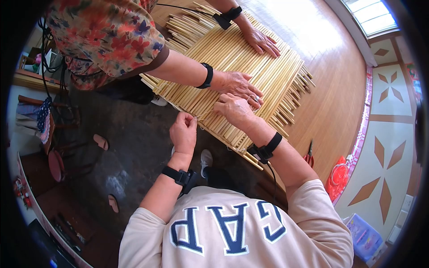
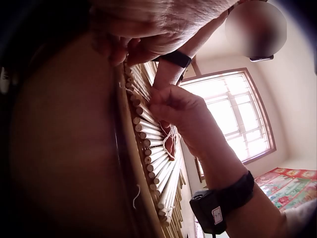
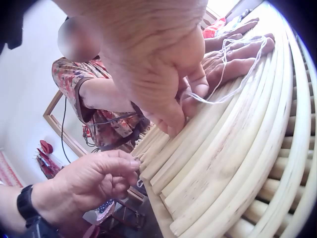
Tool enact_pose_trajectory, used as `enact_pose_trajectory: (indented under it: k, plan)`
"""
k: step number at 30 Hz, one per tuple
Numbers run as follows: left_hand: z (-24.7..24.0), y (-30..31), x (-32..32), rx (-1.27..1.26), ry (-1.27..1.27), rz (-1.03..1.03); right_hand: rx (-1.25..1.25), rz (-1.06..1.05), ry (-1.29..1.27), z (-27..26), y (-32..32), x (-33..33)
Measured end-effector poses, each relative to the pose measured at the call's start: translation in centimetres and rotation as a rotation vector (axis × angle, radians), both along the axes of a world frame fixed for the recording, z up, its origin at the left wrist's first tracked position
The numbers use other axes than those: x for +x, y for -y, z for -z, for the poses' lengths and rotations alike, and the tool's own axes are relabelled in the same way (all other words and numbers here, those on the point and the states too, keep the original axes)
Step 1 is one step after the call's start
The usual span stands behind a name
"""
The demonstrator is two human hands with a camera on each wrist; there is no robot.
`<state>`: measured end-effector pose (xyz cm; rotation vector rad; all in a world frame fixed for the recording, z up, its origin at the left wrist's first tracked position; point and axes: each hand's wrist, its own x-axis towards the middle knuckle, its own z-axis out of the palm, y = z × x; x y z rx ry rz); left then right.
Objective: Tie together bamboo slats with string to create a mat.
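A mat of pale sticks laid side by side [image 1: 210, 58] lies on the table, tied with thin white string [image 3: 222, 101]. At its near edge my left hand [image 1: 182, 135] pinches the string between thumb and fingertips. My right hand [image 1: 236, 110] is over the sticks, its curled fingers pinching the string, as the right wrist view shows. A loose loop of this string lies over the fingers of another person's hand [image 1: 239, 85], which rests on the mat right beside my right hand. That person's other hand [image 1: 262, 41] lies flat farther across the sticks.
More sticks [image 1: 181, 33] lie beneath the mat and jut out at its sides. Red-handled scissors [image 1: 309, 155] and a red plastic bag [image 1: 338, 178] are on the table's right. Pink slippers [image 1: 101, 142] lie on the dark floor, left of which stands a stool [image 1: 56, 165].
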<state>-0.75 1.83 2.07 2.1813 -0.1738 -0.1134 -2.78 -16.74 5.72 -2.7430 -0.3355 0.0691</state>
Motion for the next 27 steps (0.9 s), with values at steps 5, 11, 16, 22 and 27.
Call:
enact_pose_trajectory:
  k: [5, 11, 16, 22, 27]
  plan:
    - [0.8, -0.2, -1.4, -0.128, -0.190, -0.034, -0.138, 0.019, -0.005, 0.1, -0.9, -0.1]
    - [0.4, -0.1, -2.2, -0.577, -0.507, -0.166, -0.155, 0.134, -0.056, -1.6, -2.0, 0.1]
    - [1.5, 0.8, -2.0, -0.813, -0.578, -0.251, -0.167, 0.101, -0.194, -1.5, -1.8, 0.4]
    - [2.2, 0.5, -1.8, -0.811, -0.604, -0.244, -0.144, 0.080, -0.086, -0.4, -2.9, 0.2]
    - [2.4, 0.4, -1.7, -0.866, -0.633, -0.265, -0.267, -0.008, -0.009, -0.6, -4.5, -0.3]
